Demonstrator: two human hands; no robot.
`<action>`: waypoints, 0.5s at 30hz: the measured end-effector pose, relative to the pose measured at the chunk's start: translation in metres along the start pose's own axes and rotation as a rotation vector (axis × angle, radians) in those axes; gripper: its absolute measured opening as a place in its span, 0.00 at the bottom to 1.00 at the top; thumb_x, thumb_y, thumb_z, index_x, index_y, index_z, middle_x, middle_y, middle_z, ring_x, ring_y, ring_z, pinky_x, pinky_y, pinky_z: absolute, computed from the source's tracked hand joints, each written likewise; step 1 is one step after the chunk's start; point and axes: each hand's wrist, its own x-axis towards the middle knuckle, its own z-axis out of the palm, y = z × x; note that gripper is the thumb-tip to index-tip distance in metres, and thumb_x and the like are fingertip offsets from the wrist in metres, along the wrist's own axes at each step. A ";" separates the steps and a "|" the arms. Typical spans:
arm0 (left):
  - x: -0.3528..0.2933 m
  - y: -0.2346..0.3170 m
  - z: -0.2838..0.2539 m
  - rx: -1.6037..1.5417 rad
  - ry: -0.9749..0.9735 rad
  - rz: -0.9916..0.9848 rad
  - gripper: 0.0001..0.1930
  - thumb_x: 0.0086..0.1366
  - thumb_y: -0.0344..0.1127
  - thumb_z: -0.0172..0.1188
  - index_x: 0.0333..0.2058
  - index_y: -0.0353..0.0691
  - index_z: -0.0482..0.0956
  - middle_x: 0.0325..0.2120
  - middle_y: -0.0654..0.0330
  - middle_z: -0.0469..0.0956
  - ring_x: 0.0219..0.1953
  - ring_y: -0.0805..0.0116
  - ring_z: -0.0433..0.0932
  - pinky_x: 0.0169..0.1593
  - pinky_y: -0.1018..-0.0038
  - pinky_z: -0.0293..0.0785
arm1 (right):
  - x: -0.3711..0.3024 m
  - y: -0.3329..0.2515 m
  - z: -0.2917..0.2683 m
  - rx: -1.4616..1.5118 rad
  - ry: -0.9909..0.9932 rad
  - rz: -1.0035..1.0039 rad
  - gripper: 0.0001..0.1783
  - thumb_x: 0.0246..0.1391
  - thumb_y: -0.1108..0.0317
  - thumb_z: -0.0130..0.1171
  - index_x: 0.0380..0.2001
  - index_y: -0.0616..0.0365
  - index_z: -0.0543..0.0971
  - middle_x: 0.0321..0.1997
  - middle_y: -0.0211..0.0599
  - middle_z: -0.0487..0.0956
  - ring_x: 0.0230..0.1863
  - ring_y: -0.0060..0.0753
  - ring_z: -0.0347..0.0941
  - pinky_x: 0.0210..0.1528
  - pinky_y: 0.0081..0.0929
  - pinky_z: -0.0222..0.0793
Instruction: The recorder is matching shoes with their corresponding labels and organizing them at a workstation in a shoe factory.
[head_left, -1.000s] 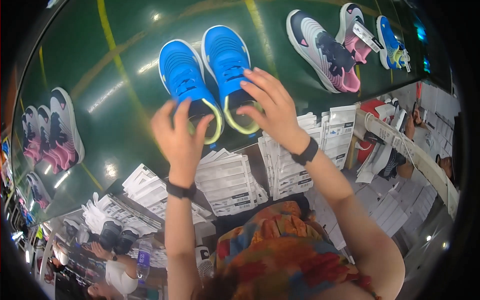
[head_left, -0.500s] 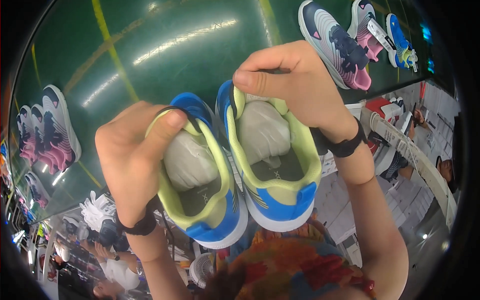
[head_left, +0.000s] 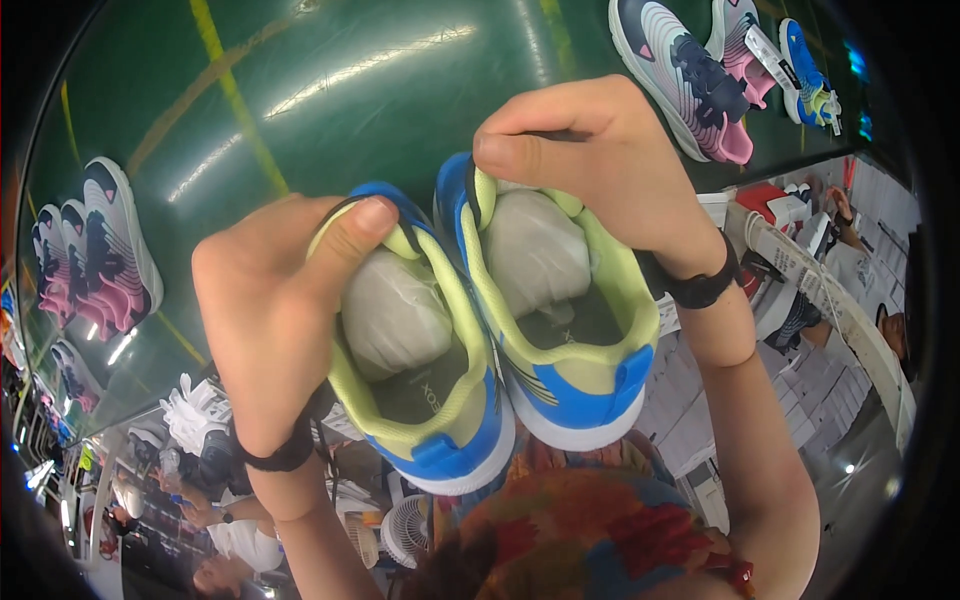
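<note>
Two blue sneakers with lime-green lining and white soles are held up side by side, heels toward me. My left hand (head_left: pixel 290 290) is closed on the left sneaker (head_left: pixel 470 440), its thumb pressing the tongue and collar. My right hand (head_left: pixel 590 165) pinches the tongue edge of the right sneaker (head_left: pixel 585 405) between thumb and fingers. Crumpled pale paper stuffing (head_left: pixel 395 315) fills the front of the left sneaker, and a similar wad of paper (head_left: pixel 540 255) sits in the right one. Both toes are mostly hidden by the hands and openings.
Beyond the sneakers lies a green table (head_left: pixel 330 120) with yellow lines. Navy-and-pink sneakers (head_left: pixel 115 240) stand at its left; another grey-and-navy sneaker (head_left: pixel 690 85) and a tagged blue sneaker (head_left: pixel 805 75) are at the right. A white fan (head_left: pixel 405 530) and other people appear below.
Both hands and the sneakers have shifted slightly right in the view. The grip on each sneaker looks the same.
</note>
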 end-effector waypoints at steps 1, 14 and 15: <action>0.002 -0.004 0.003 0.108 0.058 0.207 0.11 0.55 0.34 0.71 0.28 0.29 0.84 0.19 0.59 0.78 0.21 0.73 0.71 0.28 0.77 0.66 | 0.001 0.004 0.000 0.004 0.005 0.000 0.13 0.53 0.63 0.67 0.27 0.64 0.83 0.18 0.26 0.75 0.20 0.16 0.66 0.27 0.20 0.65; 0.062 -0.093 0.035 0.187 0.269 0.266 0.33 0.48 0.23 0.69 0.57 0.36 0.74 0.38 0.51 0.83 0.39 0.68 0.81 0.47 0.73 0.77 | 0.005 0.073 0.018 -0.358 0.279 -0.090 0.39 0.37 0.79 0.66 0.58 0.54 0.71 0.41 0.49 0.82 0.47 0.51 0.79 0.49 0.38 0.76; 0.054 -0.090 0.024 0.149 0.229 0.236 0.34 0.49 0.24 0.69 0.58 0.37 0.73 0.37 0.50 0.84 0.37 0.68 0.82 0.45 0.73 0.76 | -0.005 0.057 0.011 -0.337 0.268 -0.112 0.39 0.38 0.80 0.66 0.59 0.52 0.72 0.48 0.47 0.80 0.50 0.46 0.78 0.53 0.33 0.73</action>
